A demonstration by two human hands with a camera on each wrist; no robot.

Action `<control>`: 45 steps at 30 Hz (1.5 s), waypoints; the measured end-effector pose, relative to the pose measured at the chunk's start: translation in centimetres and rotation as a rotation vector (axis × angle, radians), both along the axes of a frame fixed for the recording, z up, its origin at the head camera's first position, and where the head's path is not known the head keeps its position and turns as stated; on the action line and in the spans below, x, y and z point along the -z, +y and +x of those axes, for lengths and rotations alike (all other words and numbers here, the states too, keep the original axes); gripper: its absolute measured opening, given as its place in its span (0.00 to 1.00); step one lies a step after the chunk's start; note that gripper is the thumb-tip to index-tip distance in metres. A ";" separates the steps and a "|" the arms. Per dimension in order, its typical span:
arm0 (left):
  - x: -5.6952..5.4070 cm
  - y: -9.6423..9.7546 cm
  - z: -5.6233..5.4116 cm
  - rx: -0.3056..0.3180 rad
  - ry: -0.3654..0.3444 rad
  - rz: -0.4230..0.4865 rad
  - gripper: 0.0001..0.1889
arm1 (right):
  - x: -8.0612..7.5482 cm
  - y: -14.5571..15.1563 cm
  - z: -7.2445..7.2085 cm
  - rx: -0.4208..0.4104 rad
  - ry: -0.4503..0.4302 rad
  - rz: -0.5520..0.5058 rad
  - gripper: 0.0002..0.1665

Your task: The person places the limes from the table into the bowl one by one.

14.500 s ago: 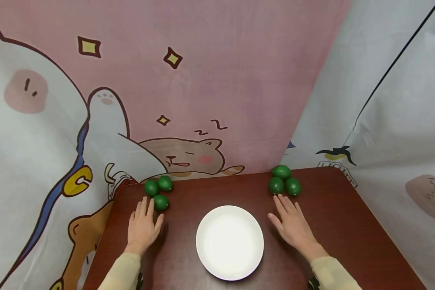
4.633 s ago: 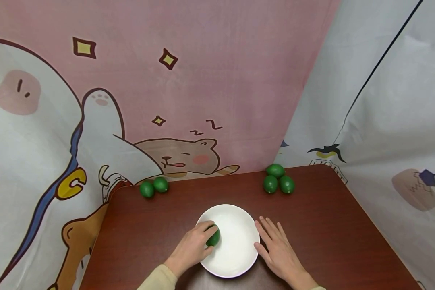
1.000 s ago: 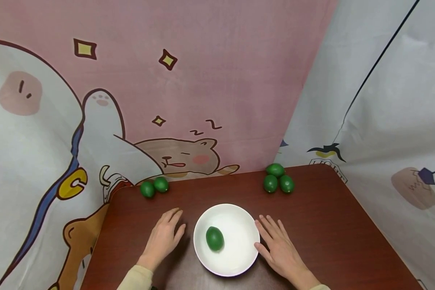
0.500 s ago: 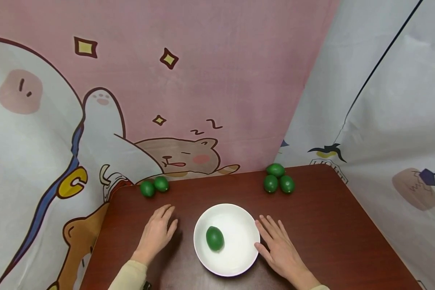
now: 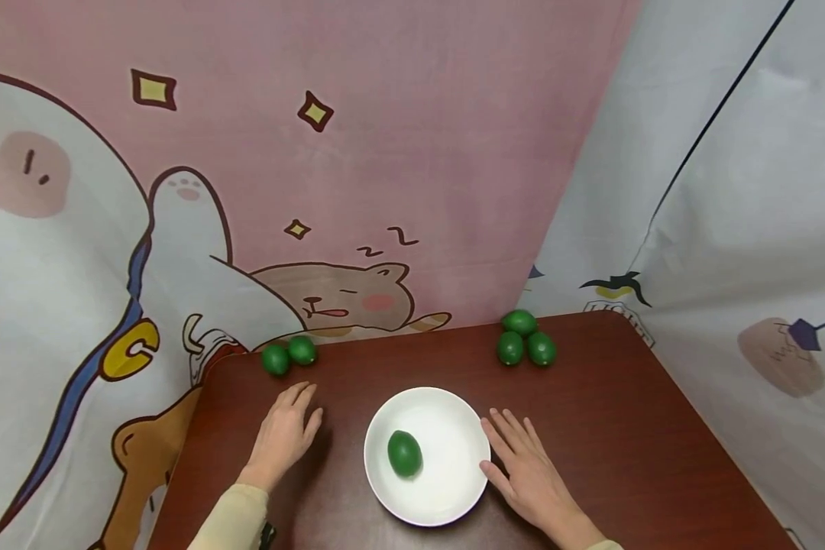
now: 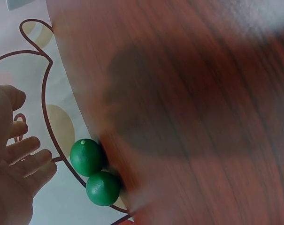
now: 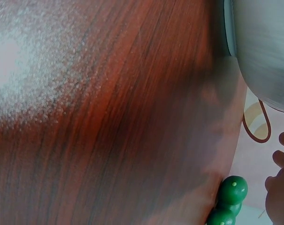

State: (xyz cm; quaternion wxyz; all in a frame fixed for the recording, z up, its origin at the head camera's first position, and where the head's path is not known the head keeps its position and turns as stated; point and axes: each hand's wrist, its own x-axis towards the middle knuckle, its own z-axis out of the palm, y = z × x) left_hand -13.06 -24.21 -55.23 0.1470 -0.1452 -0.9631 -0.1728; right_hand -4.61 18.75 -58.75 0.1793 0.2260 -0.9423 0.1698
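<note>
A white plate (image 5: 454,489) stands on the table in the head view, with one green lime (image 5: 404,454) lying left of its middle. My left hand (image 5: 283,437) is over the table to the plate's left, fingers slightly bent and holding nothing. Beyond its fingertips lie two limes (image 5: 289,356), touching, at the far left edge; the left wrist view shows these limes (image 6: 95,171) beside the hand (image 6: 19,164). At the plate's right rim, my right hand (image 5: 531,477) has its fingers extended and appears to touch the rim. The right wrist view shows the plate (image 7: 268,47) above that hand (image 7: 280,183).
Three limes (image 5: 525,338) sit clustered at the back right of the dark red wooden table (image 5: 612,428). Behind the table hangs a pink and white cloth (image 5: 412,153) with cartoon animals, meeting its back edge.
One lime went from the left group, in the left hand, onto the plate and was let go. The left hand has since moved left and away. The right hand came to the rim and stays.
</note>
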 end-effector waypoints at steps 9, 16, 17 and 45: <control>-0.2 -0.9 -0.8 -0.036 -0.076 -0.010 0.26 | -0.1 -0.1 0.1 0.003 -0.003 0.007 0.39; -0.2 -1.8 -1.8 -0.053 -0.079 -0.023 0.26 | 0.0 0.0 0.0 -0.004 0.016 0.000 0.38; -0.2 -2.0 -2.0 -0.057 -0.080 -0.022 0.26 | 0.0 -0.1 0.0 -0.004 0.015 0.000 0.39; 0.0 -4.3 -5.7 -0.177 -0.231 0.034 0.29 | 0.0 0.0 0.1 -0.009 0.021 0.004 0.39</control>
